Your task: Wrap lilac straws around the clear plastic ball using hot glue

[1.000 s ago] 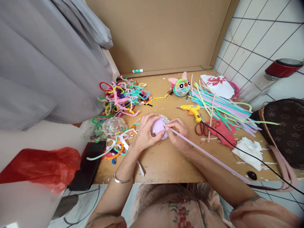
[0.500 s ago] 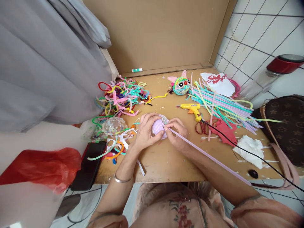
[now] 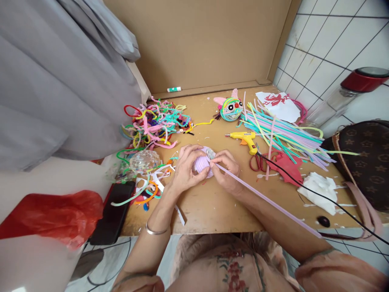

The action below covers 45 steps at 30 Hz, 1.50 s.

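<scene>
My left hand (image 3: 189,167) curls around a small ball (image 3: 201,164) covered in rows of lilac pipe cleaner, with a clear patch showing at its upper right. Between the thumb and fingers of my right hand (image 3: 225,168) is a long lilac pipe cleaner (image 3: 261,190), pinched where it meets the ball. Its free length runs down over my right forearm. Behind my hands sits a finished-looking ball figure (image 3: 231,108) with pink ears, button eyes and a red nose. A yellow glue gun (image 3: 244,138) lies to the right, its black cord trailing away.
Tangled pipe cleaners (image 3: 158,121) and a clear ball (image 3: 145,161) lie left, above a black phone (image 3: 114,211). On the right are straight pipe cleaners (image 3: 288,140), scissors (image 3: 257,163), red felt (image 3: 287,167), tissue (image 3: 320,192) and a brown bag (image 3: 361,162). A glue stick (image 3: 174,89) is at the back.
Both hands keep nearly the same hold on the ball and the lilac pipe cleaner. The view has shifted very slightly; no object has clearly moved.
</scene>
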{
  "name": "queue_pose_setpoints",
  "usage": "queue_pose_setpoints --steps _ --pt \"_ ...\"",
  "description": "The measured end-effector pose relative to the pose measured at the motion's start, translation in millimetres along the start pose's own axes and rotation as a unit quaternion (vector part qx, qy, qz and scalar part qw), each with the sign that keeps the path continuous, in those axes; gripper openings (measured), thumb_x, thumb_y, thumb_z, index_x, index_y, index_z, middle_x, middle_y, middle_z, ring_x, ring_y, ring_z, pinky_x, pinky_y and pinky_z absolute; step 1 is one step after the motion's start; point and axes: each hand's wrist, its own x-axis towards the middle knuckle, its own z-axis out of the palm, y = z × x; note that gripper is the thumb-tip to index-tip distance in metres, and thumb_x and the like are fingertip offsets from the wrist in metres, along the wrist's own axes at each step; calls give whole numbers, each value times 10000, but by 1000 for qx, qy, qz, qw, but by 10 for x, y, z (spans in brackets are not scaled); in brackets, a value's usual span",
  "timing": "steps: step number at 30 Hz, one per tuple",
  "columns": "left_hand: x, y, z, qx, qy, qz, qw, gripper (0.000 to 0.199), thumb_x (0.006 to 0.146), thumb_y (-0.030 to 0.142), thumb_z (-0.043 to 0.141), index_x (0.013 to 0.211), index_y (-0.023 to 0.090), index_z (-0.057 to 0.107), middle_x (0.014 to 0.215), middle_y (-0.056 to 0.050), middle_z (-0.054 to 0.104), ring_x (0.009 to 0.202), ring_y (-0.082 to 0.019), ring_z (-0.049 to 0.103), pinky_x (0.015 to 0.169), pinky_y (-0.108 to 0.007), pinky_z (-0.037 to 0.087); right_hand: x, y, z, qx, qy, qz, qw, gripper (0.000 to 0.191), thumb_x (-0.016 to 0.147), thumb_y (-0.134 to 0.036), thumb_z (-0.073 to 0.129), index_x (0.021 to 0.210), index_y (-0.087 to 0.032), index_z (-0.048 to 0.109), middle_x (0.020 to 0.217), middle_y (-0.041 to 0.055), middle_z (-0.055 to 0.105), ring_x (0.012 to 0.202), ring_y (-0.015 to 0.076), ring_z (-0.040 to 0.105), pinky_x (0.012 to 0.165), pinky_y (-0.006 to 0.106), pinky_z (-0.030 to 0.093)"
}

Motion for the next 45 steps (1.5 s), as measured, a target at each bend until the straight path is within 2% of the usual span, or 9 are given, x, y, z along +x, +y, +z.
queue_pose_setpoints --steps 5,10,15,30,45 --pt "10 11 1 -22 13 -22 999 366 763 311 677 1044 214 463 1147 -98 620 1078 -251 559 952 -441 448 -7 8 -1 -3 1 5 1000 84 808 -144 563 763 -211 586 780 14 567 739 144 589 668 297 484" --pt "21 13 -22 0 -17 -16 1000 364 790 335 636 1107 204 516 1179 -112 605 1112 -264 548 987 -455 427 -9 7 6 -1 5 4 1000 85 804 -134 566 766 -206 591 783 12 557 741 140 584 669 289 482" --pt "14 22 -32 -4 -27 -29 999 308 808 339 616 1080 202 575 1196 -103 602 1137 -263 539 1016 -449 412 -3 -4 5 6 5 5 1000 83 798 -126 573 773 -204 586 791 9 556 736 132 586 667 283 480" --pt "16 -1 -14 -14 -14 -3 1000 355 796 326 667 1099 189 543 1203 -126 624 1150 -264 554 1006 -459 439 3 -1 -4 0 8 19 1000 83 821 -141 573 764 -200 590 787 8 559 751 133 580 673 281 472" --pt "-6 -38 -32 6 -11 30 999 245 821 325 658 1017 196 584 1230 -126 614 1151 -258 551 989 -473 462 -6 -23 -7 -3 1 30 1000 93 823 -139 570 756 -205 568 783 3 552 746 128 570 674 276 470"
